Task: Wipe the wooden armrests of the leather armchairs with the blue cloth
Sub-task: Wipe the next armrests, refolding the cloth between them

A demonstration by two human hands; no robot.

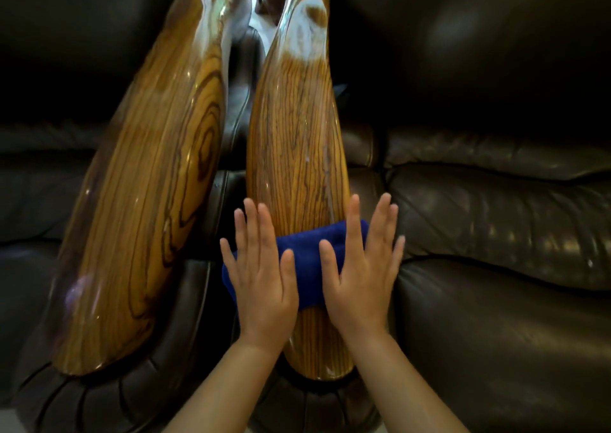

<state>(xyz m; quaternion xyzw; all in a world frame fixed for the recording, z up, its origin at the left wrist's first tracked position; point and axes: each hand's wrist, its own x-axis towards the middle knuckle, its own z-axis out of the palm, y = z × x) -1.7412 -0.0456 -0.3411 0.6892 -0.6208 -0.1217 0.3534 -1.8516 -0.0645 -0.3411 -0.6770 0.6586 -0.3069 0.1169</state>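
Note:
Two glossy wooden armrests run away from me side by side: the left armrest [145, 181] and the right armrest [294, 141]. A folded blue cloth [309, 260] lies across the near part of the right armrest. My left hand [261, 274] presses flat on the cloth's left end, fingers spread. On the cloth's right end rests my right hand [363, 267], also flat with fingers straight. Neither hand grips the cloth; both palms lie on top of it. The cloth's middle shows between the hands.
Dark brown leather cushions of the right armchair [496, 234] fill the right side. The left armchair's leather [36, 184] fills the left. A narrow dark gap [231, 141] separates the two armrests. Padded leather fronts [109, 396] curve below the armrest tips.

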